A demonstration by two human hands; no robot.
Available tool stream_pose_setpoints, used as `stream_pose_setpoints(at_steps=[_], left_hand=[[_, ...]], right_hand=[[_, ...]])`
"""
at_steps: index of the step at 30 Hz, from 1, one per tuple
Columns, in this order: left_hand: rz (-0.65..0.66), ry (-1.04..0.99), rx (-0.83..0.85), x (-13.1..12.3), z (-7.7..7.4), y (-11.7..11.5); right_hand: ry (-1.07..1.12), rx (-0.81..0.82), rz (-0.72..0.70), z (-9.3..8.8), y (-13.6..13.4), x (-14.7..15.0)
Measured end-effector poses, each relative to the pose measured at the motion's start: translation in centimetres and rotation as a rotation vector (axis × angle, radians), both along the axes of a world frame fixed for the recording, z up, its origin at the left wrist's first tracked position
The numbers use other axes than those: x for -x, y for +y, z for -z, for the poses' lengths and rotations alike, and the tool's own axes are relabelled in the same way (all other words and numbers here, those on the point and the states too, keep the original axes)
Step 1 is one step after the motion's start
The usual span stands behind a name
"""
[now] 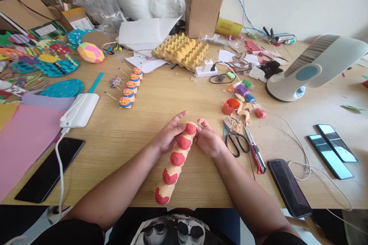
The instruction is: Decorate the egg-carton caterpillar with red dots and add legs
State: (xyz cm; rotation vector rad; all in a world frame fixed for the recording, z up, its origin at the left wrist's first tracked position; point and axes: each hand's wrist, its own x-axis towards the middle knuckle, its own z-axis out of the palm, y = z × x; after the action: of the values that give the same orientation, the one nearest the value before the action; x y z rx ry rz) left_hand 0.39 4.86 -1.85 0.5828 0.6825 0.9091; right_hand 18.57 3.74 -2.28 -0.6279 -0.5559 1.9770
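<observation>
A long bumpy egg-carton strip [176, 158], coated in peach clay with red clay caps, is held between my hands over the table, its near end tilted toward me. My left hand [170, 133] grips the left side of its far end with thumb and fingers, the index finger stretched out. On the other side, my right hand [209, 138] pinches at the far end's right edge; the fingertips are partly hidden. Farther back on the left stands a finished-looking caterpillar [130, 91] in blue, orange and pink, with matchstick-like sticks poking out.
Right of my hands lie scissors [236, 138], a red utility knife [255, 151], a red tape ring [230, 106] and clay packets [242, 90]. Phones [289, 187] and a white fan [304, 69] are farther right. A power bank [80, 110] sits left; egg trays [181, 51] lie behind.
</observation>
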Motion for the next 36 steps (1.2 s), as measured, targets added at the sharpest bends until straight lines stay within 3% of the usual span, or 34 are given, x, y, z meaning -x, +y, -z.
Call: stream_pose_setpoints(at_steps=[36], left_hand=[[0.061,0.009,-0.067,-0.56,0.12,-0.41]], right_hand=[[0.01,0.074,-0.01,-0.37,-0.23,0.04]])
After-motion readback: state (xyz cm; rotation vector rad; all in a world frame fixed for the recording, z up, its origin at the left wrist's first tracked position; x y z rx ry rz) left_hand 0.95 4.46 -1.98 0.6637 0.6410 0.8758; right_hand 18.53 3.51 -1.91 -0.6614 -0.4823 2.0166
